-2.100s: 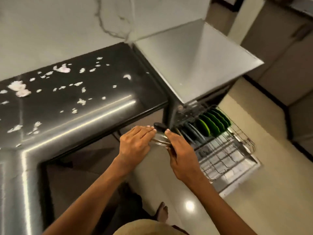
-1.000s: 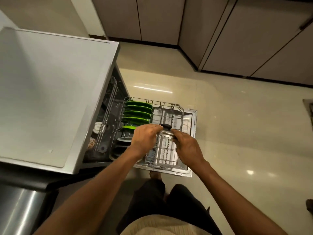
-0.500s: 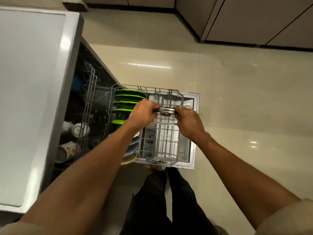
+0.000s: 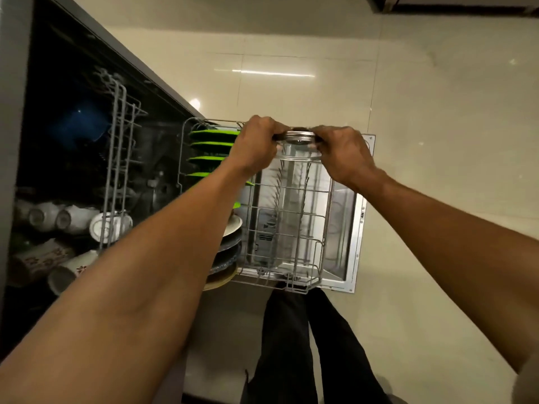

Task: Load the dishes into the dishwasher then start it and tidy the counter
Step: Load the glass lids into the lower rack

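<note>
- Left hand (image 4: pixel 258 144) grips the left edge of a glass lid (image 4: pixel 299 147), fingers curled over the rim.
- Right hand (image 4: pixel 344 154) grips the lid's right edge the same way. A dark knob shows at the lid's far top, between the two hands.
- Lid held roughly upright, over the far end of the lower rack (image 4: pixel 287 225), which is pulled out over the open dishwasher door (image 4: pixel 354 228). Whether the lid touches the rack tines cannot be told.
- Left side of the lower rack: a row of green plates (image 4: pixel 211 147) standing on edge at the far end; nearer, a white plate (image 4: pixel 234 224) and darker plates (image 4: pixel 229 252) stacked in slots, partly behind the left forearm.
- Right part of the rack shows bare wire tines.
- Further left, inside the dark dishwasher tub: upper rack (image 4: pixel 116 158) with white cups (image 4: pixel 70 218) lying on their sides, plus patterned mugs (image 4: pixel 43 258) near the bottom left.
- Blurred blue item (image 4: pixel 80 123) deep in the tub.
- Pale tiled floor (image 4: pixel 437 141) to the right; the person's dark trousers (image 4: pixel 294 345) at the near edge.
</note>
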Motion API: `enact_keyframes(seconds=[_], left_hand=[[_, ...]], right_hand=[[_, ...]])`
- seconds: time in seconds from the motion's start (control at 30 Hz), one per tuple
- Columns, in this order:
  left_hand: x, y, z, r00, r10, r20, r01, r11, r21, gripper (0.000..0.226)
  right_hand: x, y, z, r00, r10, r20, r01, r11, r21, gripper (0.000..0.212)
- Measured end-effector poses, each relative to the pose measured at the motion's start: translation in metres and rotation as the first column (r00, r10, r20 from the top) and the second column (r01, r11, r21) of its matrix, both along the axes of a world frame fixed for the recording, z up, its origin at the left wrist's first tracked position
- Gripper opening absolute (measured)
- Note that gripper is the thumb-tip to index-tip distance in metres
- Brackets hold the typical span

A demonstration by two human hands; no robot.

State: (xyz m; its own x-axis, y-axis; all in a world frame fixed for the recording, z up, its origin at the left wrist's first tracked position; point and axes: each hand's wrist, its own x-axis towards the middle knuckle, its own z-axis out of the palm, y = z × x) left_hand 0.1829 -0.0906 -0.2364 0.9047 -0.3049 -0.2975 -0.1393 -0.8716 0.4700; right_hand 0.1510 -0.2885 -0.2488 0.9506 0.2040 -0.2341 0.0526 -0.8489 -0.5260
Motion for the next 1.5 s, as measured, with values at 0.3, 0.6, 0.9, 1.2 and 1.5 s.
enact_keyframes(seconds=[0.3, 0.6, 0.9, 1.2, 1.5], left_hand=[[0.034, 0.001, -0.071, 1.000, -0.020, -0.013, 0.021, 0.998, 0.056, 0.038], [0.033, 0.006, -0.113, 0.998, -0.046, -0.036, 0.048, 0.997, 0.057, 0.035], [0.027, 0.010, -0.135, 0.997, -0.069, -0.038, 0.073, 0.991, 0.109, 0.043], [0.028, 0.007, -0.154, 0.997, -0.068, -0.045, 0.075, 0.979, 0.192, 0.025], [0.023, 0.000, -0.156, 0.989, 0.025, -0.147, 0.009, 0.974, 0.228, 0.029]], right_hand=[[0.033, 0.003, -0.068, 1.000, -0.010, -0.012, 0.009, 1.000, -0.024, 0.021], [0.023, 0.015, -0.118, 0.997, -0.072, -0.009, 0.072, 0.996, -0.048, 0.021], [0.021, 0.022, -0.143, 0.987, -0.107, -0.122, 0.103, 0.994, -0.045, 0.025], [0.034, 0.026, -0.162, 0.970, -0.103, -0.219, 0.093, 0.994, -0.054, 0.028], [0.033, 0.041, -0.169, 0.951, -0.194, -0.241, 0.184, 0.981, -0.063, 0.032]])
